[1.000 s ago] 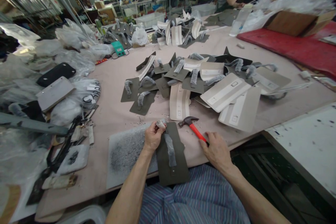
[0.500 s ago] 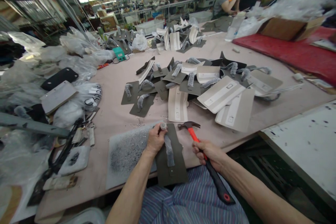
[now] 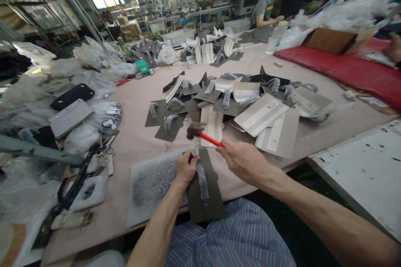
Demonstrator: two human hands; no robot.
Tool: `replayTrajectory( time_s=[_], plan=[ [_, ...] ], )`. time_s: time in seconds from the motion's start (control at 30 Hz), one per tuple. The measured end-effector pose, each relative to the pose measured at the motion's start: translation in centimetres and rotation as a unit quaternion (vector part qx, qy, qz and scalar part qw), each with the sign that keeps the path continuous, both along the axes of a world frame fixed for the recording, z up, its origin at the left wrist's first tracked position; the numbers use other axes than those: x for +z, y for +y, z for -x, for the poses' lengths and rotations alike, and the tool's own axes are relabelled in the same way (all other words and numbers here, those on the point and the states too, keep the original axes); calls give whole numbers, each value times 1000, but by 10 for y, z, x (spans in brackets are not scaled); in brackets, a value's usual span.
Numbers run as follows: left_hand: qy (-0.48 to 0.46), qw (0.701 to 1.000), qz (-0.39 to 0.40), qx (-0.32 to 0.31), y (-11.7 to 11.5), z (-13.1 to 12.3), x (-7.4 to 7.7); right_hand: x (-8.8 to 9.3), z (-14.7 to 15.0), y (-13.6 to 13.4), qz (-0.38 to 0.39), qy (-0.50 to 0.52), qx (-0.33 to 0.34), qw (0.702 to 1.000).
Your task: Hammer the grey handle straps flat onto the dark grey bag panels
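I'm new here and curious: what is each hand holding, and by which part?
The right hand grips the hammer by its handle. The left hand holds a small pale tool just below its round top; its lower part is hidden.

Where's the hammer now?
Head view, centre: the hammer is in the right hand, its head appearing just above the pale rod in the left hand.

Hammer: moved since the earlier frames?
Yes, up and left in view: the hammer had its head right of the nearest panel; now its head shows above that panel's far end.
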State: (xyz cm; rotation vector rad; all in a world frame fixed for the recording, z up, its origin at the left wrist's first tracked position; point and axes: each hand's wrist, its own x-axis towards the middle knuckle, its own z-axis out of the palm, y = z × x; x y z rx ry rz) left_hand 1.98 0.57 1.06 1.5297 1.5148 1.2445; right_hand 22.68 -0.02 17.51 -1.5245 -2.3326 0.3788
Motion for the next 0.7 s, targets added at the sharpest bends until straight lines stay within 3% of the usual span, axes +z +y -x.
replayTrajectory(
  time_s=[0.1,0.17,0.27,0.37,0.47,0.57,0.7],
  plan=[
    [1,1000,-6,-7,0,0,0,18,2,-2,-123,195,-87,969],
    [11,1000,-8,-8,0,0,1,8,4,-7,-145,243,-112,953],
    [33,999,-11,-13,0,0,1,-27,0,-14,-7,78,-57,995],
    [40,999,-14,-23,-2,0,1,-54,-13,-13,110,-55,-35,992],
    [34,999,-14,-24,-2,0,2,-70,-29,-9,128,-27,-57,990],
    [32,999,-13,-27,-2,1,0,-98,-43,-9,187,3,-82,979],
    [24,999,-12,-24,-1,2,-5,-134,-50,-12,212,-57,-132,967]
  ],
)
